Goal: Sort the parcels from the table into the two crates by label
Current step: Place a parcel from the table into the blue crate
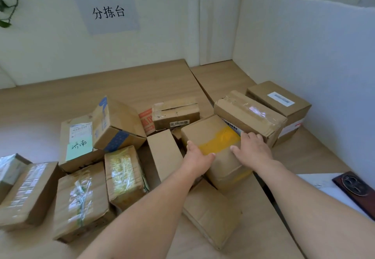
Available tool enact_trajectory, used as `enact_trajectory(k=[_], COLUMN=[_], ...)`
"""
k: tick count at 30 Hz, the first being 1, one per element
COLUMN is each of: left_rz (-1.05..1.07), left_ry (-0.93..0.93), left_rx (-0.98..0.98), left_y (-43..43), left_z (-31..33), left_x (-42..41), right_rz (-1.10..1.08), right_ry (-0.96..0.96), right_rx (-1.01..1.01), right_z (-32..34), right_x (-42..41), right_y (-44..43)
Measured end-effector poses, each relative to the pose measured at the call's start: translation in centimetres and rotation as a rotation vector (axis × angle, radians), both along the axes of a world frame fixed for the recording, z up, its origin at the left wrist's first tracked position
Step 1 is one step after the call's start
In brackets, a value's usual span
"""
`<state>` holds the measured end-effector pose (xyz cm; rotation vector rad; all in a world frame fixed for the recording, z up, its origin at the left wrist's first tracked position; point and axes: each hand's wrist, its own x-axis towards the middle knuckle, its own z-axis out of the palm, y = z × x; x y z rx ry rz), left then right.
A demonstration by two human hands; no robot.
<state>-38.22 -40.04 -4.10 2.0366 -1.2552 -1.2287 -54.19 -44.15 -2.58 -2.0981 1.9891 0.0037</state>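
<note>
Parcel [219, 143], boxy cardboard, yellow-taped, clasped by left hand [197, 155], right hand [253, 149]

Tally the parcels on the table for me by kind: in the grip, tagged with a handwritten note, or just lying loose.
parcel with yellow tape, held by left hand and right hand: 1
parcel with green note, loose: 1
other loose parcels: 11, one cut off at the left edge
Total: 13 parcels in view
</note>
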Motion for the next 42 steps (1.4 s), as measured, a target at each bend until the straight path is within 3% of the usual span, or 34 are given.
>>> enact_trajectory(k=[3, 7, 10, 18, 26, 34, 39, 42], left_rz=[0.099, 0.191, 0.211, 0.253, 0.313, 0.479, 0.633, 0.702], left_ry=[0.126, 0.265, 0.305, 0.336, 0.346, 0.413, 0.503, 0.441], left_rx=[-0.002, -0.012, -0.061, -0.242, -0.365, -0.339, -0.376, -0.355], left_y=[-0.4, 0.2, 0.9, 3.5, 8.5, 15.9, 20.1, 21.5], left_z=[0.0, 0.6, 1.1, 4.9, 9.4, 11.8, 12.9, 12.6], left_x=[-0.1, -0.3, -0.5, -0.4, 1.6, 5.4, 7.9, 10.4], right_rz=[-0.037, -0.119, -0.161, -0.111, 0.046, 0.109, 0.09, 0.102], right_ry=[-0.056, -0.277, -0.437, -0.62, -0.687, -0.804, -0.723, -0.667], right_rx=[0.048, 0.144, 0.188, 0.096, 0.032, -0.038, -0.13, -0.198], right_z=[-0.2, 0.7, 1.6, 5.2, 7.7, 10.1, 12.1, 12.7], right_x=[-0.2, -0.8, -1.1, -1.5, 0.7, 5.7, 9.3, 11.4], right_y=[-0.1, -0.2, 0.3, 2.1, 6.2, 11.3, 14.7, 16.4])
